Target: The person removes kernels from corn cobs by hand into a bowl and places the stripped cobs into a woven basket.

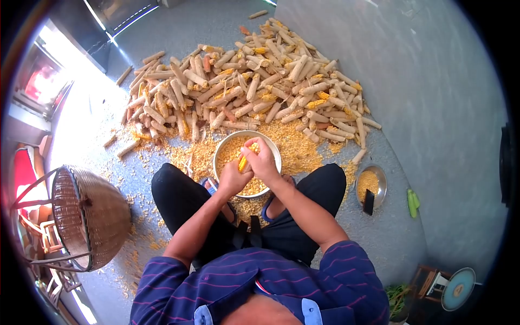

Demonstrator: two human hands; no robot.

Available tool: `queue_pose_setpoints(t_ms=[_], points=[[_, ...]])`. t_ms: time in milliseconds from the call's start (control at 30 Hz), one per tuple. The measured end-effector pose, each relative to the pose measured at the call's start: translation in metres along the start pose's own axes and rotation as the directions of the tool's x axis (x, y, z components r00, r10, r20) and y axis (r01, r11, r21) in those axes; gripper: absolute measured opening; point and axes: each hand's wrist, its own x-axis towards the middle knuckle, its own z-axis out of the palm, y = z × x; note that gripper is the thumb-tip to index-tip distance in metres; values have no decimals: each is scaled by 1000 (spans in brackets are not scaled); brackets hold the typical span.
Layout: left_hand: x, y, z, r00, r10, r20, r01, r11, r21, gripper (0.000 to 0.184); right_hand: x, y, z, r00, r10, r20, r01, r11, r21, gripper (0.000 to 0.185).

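Both hands meet over a round white-rimmed basin (pixel 218 157) that holds loose yellow kernels. Between them is a corn cob (pixel 242 164) with yellow kernels still on it. My left hand (pixel 234 177) is closed round its lower end. My right hand (pixel 263 161) wraps the upper part, its fingers curled over the cob. The basin stands on the floor between my feet, with loose corn kernels (pixel 298 149) scattered around it.
A large heap of mostly stripped cobs (pixel 244 86) lies beyond the basin. A wicker basket (pixel 100 216) stands at left. To the right are a metal bowl (pixel 383 187) of kernels with a dark object (pixel 369 202) in it, green vegetables (pixel 413 203) and a scale (pixel 458 289).
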Motion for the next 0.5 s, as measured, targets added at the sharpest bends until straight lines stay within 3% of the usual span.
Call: queue_pose_setpoints(t_ms=[33, 67, 100, 133, 167, 233, 300, 333, 367, 400, 433, 467, 500], points=[[-1, 6, -4, 967, -84, 241, 171, 915, -365, 29, 3, -7, -3, 992, 107, 70, -115, 986, 118, 7], [-3, 13, -11, 870, -46, 490, 422, 583, -695, 24, 2, -13, -5, 977, 152, 146, -206, 841, 500, 10], [-6, 16, -17, 871, -45, 490, 421, 584, -694, 24, 0, -18, -5, 978, 151, 146, -204, 841, 501, 10], [-9, 16, -22, 747, 178, 640, 556, 360, -749, 24, -4, -25, -5, 947, 14, 321, -224, 745, 628, 11], [-12, 17, -23, 595, 432, 678, 700, 137, -701, 24, -7, -33, -6, 876, -146, 459, -274, 632, 725, 13], [-13, 20, -21, 585, 495, 643, 680, 133, -721, 24, -8, -45, -9, 824, -140, 550, -311, 700, 643, 13], [-12, 21, -19, 742, 211, 637, 541, 372, -754, 24, -11, -47, -9, 951, 107, 289, -247, 825, 508, 13], [-4, 9, -18, 791, 88, 605, 401, 673, -622, 28, -11, -43, -13, 951, 145, 273, -258, 857, 445, 14], [-3, 3, -13, 789, 86, 608, 404, 672, -620, 28, -10, -29, -13, 951, 148, 272, -261, 856, 447, 14], [-2, -4, -7, 946, 88, 312, 12, 952, -305, 30, -5, -8, -12, 994, 37, 99, -61, 965, 254, 15], [-4, -7, -4, 967, 253, 23, -252, 946, 204, 32, -4, 9, -8, 993, -111, -45, 112, 994, 15, 17], [-9, 14, -9, 996, 92, 22, -94, 933, 348, 35, -5, 18, -1, 979, -82, -186, 74, 996, -51, 18], [-9, 14, -6, 996, 90, 23, -92, 933, 347, 35, -5, 24, 3, 979, -80, -186, 72, 996, -50, 18]])
